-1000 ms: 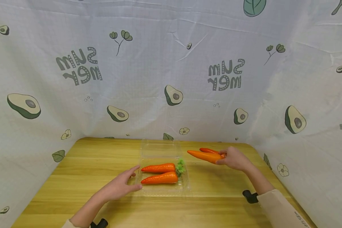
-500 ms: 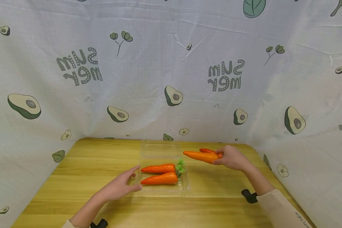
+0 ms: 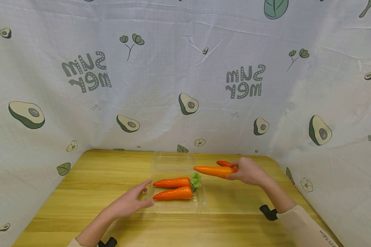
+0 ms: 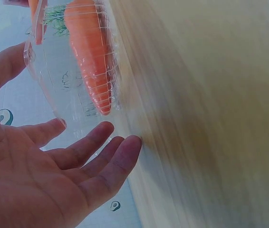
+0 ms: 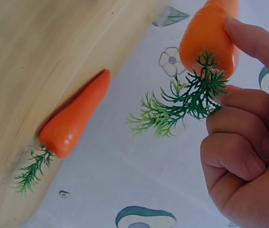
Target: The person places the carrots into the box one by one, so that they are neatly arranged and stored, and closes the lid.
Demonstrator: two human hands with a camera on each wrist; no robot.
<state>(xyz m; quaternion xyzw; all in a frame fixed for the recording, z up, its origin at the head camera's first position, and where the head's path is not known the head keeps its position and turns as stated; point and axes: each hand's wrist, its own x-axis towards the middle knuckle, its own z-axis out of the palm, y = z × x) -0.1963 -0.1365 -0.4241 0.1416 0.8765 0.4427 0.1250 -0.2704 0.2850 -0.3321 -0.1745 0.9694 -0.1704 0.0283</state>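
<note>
My right hand (image 3: 249, 172) pinches an orange carrot (image 3: 211, 171) near its thick end and holds it above the table. In the right wrist view, green leafy tops (image 5: 191, 97) hang from this carrot (image 5: 208, 38). The carrot's tip points left, toward a clear plastic box (image 3: 201, 201) with its lid (image 3: 173, 161) folded back. Inside the box lie two carrots, a rear carrot (image 3: 172, 182) and a front carrot (image 3: 174, 193), side by side with tips to the left. My left hand (image 3: 128, 203) rests at the box's left side, thumb and fingers spread along its edge.
Another carrot (image 5: 75, 118) lies on the wooden table (image 3: 117, 164) behind my right hand, partly hidden in the head view. A white cloth (image 3: 160, 68) printed with avocados hangs around the table's back and sides.
My right hand has moved left with the carrot, bringing its tip close to the box's rear right corner. The left hand and the box have stayed in place.
</note>
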